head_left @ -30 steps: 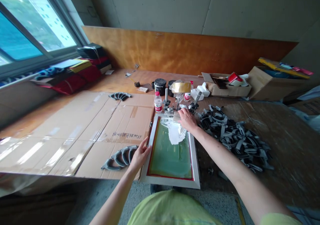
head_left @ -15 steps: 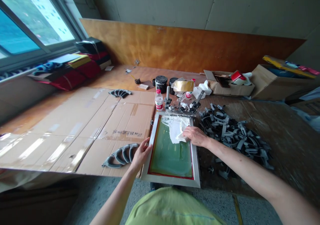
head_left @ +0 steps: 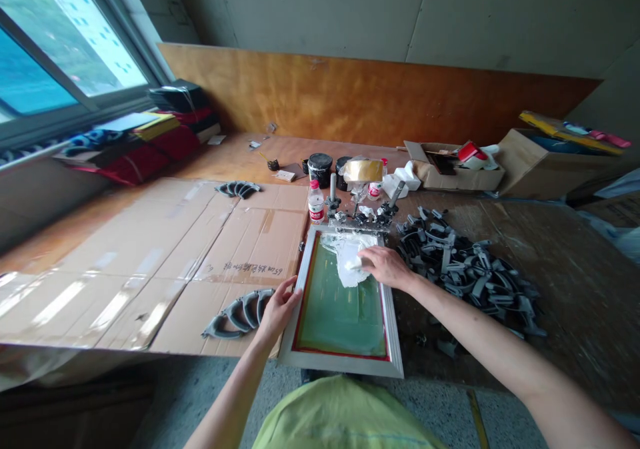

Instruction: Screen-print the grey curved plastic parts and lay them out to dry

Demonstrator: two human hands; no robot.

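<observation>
Possibly the silver rectangular metal frame [head_left: 395,336], at lower centre, could shift if the left hand [head_left: 279,310] pressed unevenly on its left rail; whether those fingers curl beneath cannot be told. The right hand [head_left: 389,268] pinches a small white wad [head_left: 354,263], its material unclear, over thick white paste [head_left: 346,277] on the frame's glossy green panel [head_left: 340,322]; too much pressure might smear the paste outward or strain the panel. Brown taped cardboard [head_left: 165,262] covers the table left of centre, and a heap of grey curved plastic pieces [head_left: 473,276] lies right of centre. Beyond, at upper centre, an orange-brown wooden board [head_left: 375,102] leans below a grey wall [head_left: 320,9]; a window [head_left: 105,49] fills the upper left.
</observation>
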